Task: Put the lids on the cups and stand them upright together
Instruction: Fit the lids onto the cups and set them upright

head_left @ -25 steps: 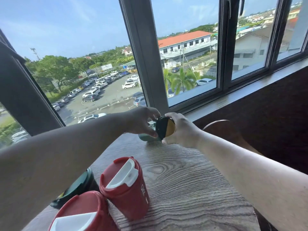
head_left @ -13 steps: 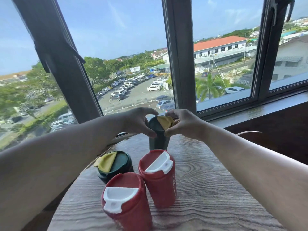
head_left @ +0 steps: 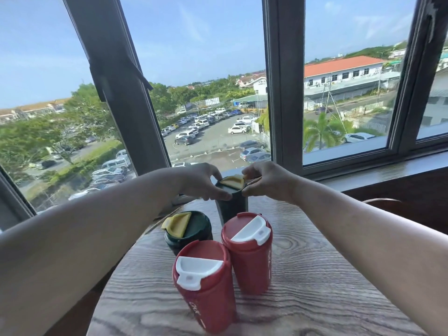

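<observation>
Cups, four of them with lids on, stand upright in a close cluster on your wood-grain table [head_left: 315,275] by the window. Farthest left is the near green cup [head_left: 188,238], its yellow flap facing up. Your left hand [head_left: 201,180] reaches over it, with thumb and fingers curled round the left rim of the far green cup [head_left: 232,207] at its lid. In front, nearest you, the first red cup [head_left: 206,284] shows its white flap, touching or just beside the second red cup [head_left: 249,255] to its right. The far green cup stands behind both, close to them. Your right hand [head_left: 269,181] pinches the same cup's lid rim from the right, fingertips at the yellow flap.
</observation>
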Demonstrator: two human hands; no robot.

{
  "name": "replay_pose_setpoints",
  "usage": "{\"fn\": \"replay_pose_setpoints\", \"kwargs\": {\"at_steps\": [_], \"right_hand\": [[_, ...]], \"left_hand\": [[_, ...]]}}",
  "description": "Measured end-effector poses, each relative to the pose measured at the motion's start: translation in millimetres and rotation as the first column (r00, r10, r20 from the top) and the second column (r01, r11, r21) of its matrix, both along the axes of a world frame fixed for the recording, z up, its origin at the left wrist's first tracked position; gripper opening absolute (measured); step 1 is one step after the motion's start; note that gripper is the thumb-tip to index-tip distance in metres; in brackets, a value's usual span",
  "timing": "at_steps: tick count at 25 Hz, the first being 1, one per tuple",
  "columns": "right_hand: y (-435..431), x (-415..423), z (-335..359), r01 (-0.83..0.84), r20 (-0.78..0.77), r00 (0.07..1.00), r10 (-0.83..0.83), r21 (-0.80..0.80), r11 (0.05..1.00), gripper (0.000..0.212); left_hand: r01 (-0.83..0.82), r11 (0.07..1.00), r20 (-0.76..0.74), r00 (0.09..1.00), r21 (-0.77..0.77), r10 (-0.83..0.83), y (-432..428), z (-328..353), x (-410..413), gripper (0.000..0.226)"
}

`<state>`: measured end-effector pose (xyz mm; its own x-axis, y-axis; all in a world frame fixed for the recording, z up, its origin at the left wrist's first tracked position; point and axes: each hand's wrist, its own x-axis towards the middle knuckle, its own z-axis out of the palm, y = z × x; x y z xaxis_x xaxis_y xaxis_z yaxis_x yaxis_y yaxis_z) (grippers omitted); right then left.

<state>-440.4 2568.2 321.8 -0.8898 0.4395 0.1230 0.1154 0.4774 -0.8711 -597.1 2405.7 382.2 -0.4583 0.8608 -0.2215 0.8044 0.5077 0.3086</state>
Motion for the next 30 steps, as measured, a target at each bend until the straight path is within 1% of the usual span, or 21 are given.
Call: {"fn": "replay_pose_setpoints", "kwargs": {"at_steps": [2, 4, 7, 11, 14, 18, 21, 22, 24, 27, 30], "right_hand": [[-2.8, 1.7, 3.1, -0.010, 0.027, 1.000, 0.011, -0.016, 1.000, 0.066], [-6.9, 4.7, 6.2, -0.033, 0.062, 0.997, 0.035, -0.030, 0.999, 0.067], [-9.9, 6.8, 5.9, -0.013, 0.093, 0.995, 0.018, -0.054, 0.998, 0.069], [-13.8, 7.6, 0.5, -0.003, 0.088, 0.996, 0.013, -0.106, 0.994, 0.058], [-15.1, 7.0, -1.8, -0.003, 0.063, 0.998, 0.011, -0.129, 0.992, 0.051], [-18.0, 3.4, -6.7, 0.010, 0.045, 0.999, -0.003, -0.135, 0.991, 0.048], [-19.8, 2.3, -3.6, 0.000, 0.055, 0.998, 0.012, -0.219, 0.976, 0.051], [-20.3, 2.7, -1.4, -0.003, 0.065, 0.998, 0.019, -0.240, 0.971, 0.052], [-22.2, 2.5, 1.0, -0.016, 0.080, 0.996, 0.036, -0.241, 0.970, 0.056], [-24.8, 0.4, -1.4, -0.015, 0.056, 0.998, 0.026, -0.197, 0.980, 0.061], [-24.1, 2.0, -3.2, -0.016, 0.030, 0.999, 0.022, -0.182, 0.983, 0.062]], "left_hand": [[-0.031, 1.000, 0.087, 0.996, 0.004, 0.031, -1.3, 2.1, -1.1, 0.064], [-0.042, 0.998, 0.144, 0.989, 0.044, 0.036, -2.8, 4.6, -3.3, 0.057], [-0.057, 0.990, 0.235, 0.972, 0.131, 0.025, -1.8, 0.9, -8.0, 0.057], [-0.097, 0.975, 0.357, 0.934, 0.199, 0.020, 1.3, -8.7, -11.7, 0.053], [-0.117, 0.971, 0.410, 0.912, 0.210, 0.021, -1.8, -10.5, -14.7, 0.051], [-0.130, 0.973, 0.432, 0.901, 0.189, 0.036, -7.4, -9.0, -18.3, 0.055], [-0.151, 0.972, 0.523, 0.851, 0.178, 0.036, -12.2, -7.5, -19.9, 0.057], [-0.140, 0.975, 0.533, 0.846, 0.171, 0.027, -13.0, -7.6, -20.7, 0.060], [-0.098, 0.982, 0.489, 0.872, 0.162, 0.006, -14.2, -7.9, -21.9, 0.065], [-0.082, 0.974, 0.464, 0.885, 0.213, -0.027, -15.1, -9.2, -21.3, 0.066], [-0.065, 0.965, 0.443, 0.895, 0.253, -0.056, -17.3, -10.3, -20.2, 0.067]]}}
